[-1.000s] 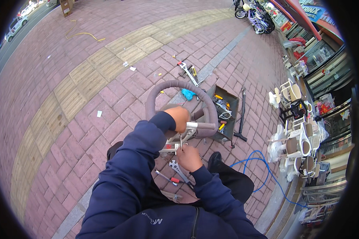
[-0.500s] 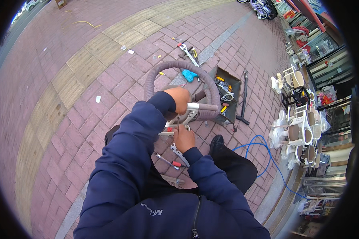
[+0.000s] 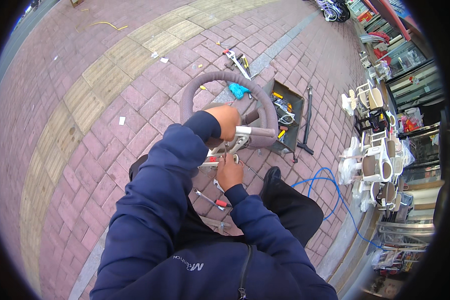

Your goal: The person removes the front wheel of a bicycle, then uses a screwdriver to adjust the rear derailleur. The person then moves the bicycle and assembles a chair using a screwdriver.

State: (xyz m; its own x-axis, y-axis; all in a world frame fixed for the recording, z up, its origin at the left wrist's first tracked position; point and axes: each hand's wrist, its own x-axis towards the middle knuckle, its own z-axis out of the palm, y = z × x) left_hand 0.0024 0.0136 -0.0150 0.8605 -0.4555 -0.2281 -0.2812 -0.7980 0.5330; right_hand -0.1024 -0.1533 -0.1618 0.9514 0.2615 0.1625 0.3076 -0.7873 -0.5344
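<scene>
Between my knees stands a white metal frame (image 3: 243, 131) with a large hoop (image 3: 271, 111) wrapped in brown-grey woven cover. My left hand (image 3: 226, 121) is closed in a fist against the frame, beneath the hoop; what its fingers hold is hidden. Just below it, the fingers of my right hand (image 3: 230, 174) pinch a slim metal piece (image 3: 226, 149) that runs up toward the left hand; its kind is too small to tell. On the paving under my hands lie a spanner (image 3: 205, 197) and a red-handled tool (image 3: 222, 203), partly covered.
Beyond the hoop stands an open metal toolbox (image 3: 296, 131) of hand tools. Near it lie a teal cloth (image 3: 238, 91), an adjustable wrench (image 3: 237, 64) and a long black bar (image 3: 309, 117). A blue hose (image 3: 311, 186) loops at right, before stacked white chairs (image 3: 380, 160).
Both hands keep nearly the same place on the frame. My right hand has turned slightly and now covers most of the flat silver spanner beside it. The view has shifted a little.
</scene>
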